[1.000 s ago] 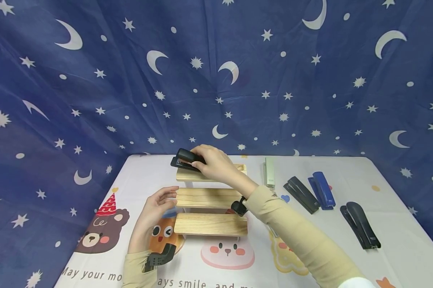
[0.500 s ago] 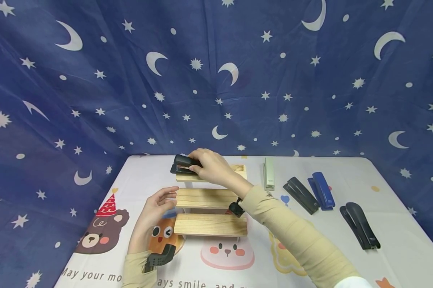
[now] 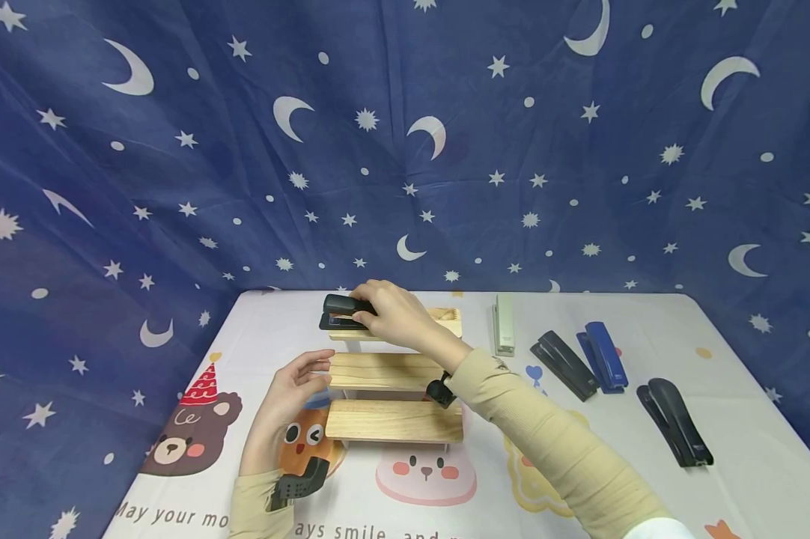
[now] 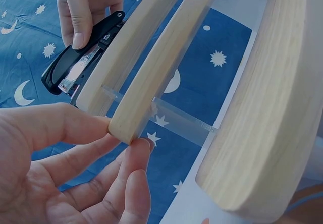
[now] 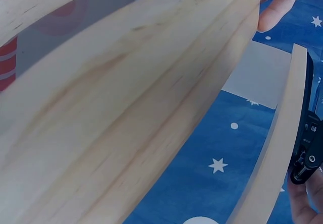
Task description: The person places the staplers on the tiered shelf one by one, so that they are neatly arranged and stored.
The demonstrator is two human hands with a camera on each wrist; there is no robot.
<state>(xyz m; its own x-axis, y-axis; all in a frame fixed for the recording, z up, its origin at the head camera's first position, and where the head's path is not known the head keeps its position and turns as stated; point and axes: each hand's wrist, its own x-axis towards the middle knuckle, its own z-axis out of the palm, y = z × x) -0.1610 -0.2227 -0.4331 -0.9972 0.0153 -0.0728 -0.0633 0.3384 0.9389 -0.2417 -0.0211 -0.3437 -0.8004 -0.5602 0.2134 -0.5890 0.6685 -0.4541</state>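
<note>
We log one stapler point(image 3: 343, 305) on the rear tier point(image 3: 449, 320), left end; right of the rack point(image 3: 394, 419), four more staplers point(image 3: 564, 364).

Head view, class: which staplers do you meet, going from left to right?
Black stapler in the right grip, pale green stapler, dark stapler, blue stapler, far-right black stapler.

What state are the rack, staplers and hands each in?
Wooden rack: standing
Left hand: pinching middle shelf's end
Right hand: gripping black stapler
Gripped stapler: upright, at top shelf's left end
Green stapler: on table, unheld
Blue stapler: on table, unheld
Black stapler beside blue: on table, unheld
Rightmost stapler: on table, unheld
</note>
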